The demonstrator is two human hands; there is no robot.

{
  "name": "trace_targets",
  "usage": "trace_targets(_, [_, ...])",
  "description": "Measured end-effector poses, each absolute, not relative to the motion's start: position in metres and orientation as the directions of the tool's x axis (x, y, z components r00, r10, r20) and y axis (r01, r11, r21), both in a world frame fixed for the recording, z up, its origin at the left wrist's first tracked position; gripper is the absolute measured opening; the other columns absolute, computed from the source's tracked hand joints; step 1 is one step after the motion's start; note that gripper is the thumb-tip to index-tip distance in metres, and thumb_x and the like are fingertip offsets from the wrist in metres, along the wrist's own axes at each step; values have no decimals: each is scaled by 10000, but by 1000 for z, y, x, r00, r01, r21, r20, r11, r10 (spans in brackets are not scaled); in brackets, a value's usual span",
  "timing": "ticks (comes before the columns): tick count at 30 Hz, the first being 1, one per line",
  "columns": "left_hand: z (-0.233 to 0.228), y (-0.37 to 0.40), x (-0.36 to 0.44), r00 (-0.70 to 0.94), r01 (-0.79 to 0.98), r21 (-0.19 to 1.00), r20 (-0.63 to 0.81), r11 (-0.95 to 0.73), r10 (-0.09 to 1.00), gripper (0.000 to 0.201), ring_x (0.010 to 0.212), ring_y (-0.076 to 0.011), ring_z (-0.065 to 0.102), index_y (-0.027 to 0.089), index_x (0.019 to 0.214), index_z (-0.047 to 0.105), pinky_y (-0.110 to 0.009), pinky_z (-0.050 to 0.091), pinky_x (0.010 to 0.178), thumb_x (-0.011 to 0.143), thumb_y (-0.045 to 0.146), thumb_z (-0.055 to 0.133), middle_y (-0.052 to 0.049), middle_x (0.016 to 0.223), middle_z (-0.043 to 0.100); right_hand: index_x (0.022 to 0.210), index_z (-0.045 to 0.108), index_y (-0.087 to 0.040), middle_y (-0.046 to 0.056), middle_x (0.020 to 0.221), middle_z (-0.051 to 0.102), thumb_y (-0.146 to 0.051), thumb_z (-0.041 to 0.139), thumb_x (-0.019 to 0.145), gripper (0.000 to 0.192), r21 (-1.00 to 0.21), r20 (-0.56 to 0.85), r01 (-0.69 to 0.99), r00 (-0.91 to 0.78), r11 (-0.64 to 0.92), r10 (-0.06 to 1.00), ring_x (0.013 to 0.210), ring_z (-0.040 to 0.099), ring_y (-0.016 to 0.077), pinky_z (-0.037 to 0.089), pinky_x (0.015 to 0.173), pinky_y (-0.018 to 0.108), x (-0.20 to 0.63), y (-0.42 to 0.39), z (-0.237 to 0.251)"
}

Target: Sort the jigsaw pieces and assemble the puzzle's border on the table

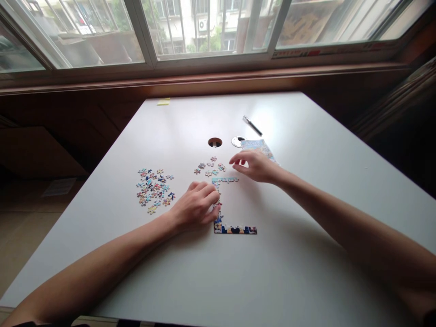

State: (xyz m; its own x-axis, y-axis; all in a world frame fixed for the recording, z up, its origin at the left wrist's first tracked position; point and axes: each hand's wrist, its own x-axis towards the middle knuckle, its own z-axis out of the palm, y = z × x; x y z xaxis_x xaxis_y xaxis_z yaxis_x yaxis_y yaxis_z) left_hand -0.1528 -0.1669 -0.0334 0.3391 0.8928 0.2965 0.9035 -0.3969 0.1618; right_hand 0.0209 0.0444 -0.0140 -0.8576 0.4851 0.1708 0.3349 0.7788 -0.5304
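Observation:
A partly joined puzzle border (235,229) lies on the white table (293,254), shaped like a C with a top strip (226,180). My left hand (196,205) rests fingers-down on the border's left side, pressing it. My right hand (254,164) hovers just above the top strip's right end, fingers apart and curled; whether a piece sits in its fingertips cannot be seen. A small cluster of loose pieces (209,167) lies left of my right hand. A bigger pile of loose pieces (154,190) lies left of my left hand.
A printed reference picture (256,145) lies behind my right hand. A pen (252,126) lies farther back. A round cable hole (215,142) and its cap (237,141) are mid-table. A yellow sticky note (163,101) sits at the far edge under the window.

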Motion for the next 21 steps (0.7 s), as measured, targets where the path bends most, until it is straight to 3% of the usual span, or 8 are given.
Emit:
trace_targets(4, [-34, -166, -153, 347, 903, 149, 298, -403, 889, 155, 907, -217, 511, 192, 873, 540, -389, 392, 888, 968, 284, 460, -68, 933, 614, 1118, 755, -231, 79, 1001, 669, -348, 644, 874, 293, -505, 128, 305, -899, 807, 420, 820, 613, 179, 482, 786, 351, -8, 61, -20])
trace_targets(7, [-34, -166, -152, 351, 902, 147, 296, -405, 888, 156, 899, -216, 512, 191, 868, 543, -388, 391, 880, 966, 281, 461, -70, 923, 615, 1043, 775, -228, 78, 1029, 648, -312, 648, 854, 243, -511, 93, 292, -916, 809, 389, 774, 601, 154, 483, 772, 336, -15, 63, -23])
trace_targets(12, [-34, -166, -152, 363, 892, 161, 303, -422, 881, 158, 896, -211, 516, 191, 861, 540, -384, 391, 871, 968, 269, 454, -68, 906, 616, 884, 727, -181, 63, 875, 680, -331, 685, 804, 175, -601, 36, 404, -848, 689, 529, 753, 605, 170, 474, 680, 324, -12, 62, -22])
trace_targets(16, [-36, -166, -153, 367, 887, 166, 314, -431, 876, 164, 881, -201, 520, 192, 850, 533, -377, 392, 861, 973, 253, 443, -59, 891, 618, 977, 699, -187, 53, 848, 714, -327, 657, 825, 211, -736, 15, 398, -799, 547, 601, 732, 620, 166, 482, 650, 316, -5, 63, -19])
trace_targets(21, [-33, -166, -153, 375, 887, 157, 306, -435, 875, 180, 865, -196, 528, 192, 839, 531, -373, 399, 849, 978, 252, 435, -52, 872, 623, 904, 735, -198, 39, 823, 710, -284, 650, 811, 152, -614, 98, 437, -783, 657, 614, 735, 620, 171, 480, 695, 337, 1, 66, -22])
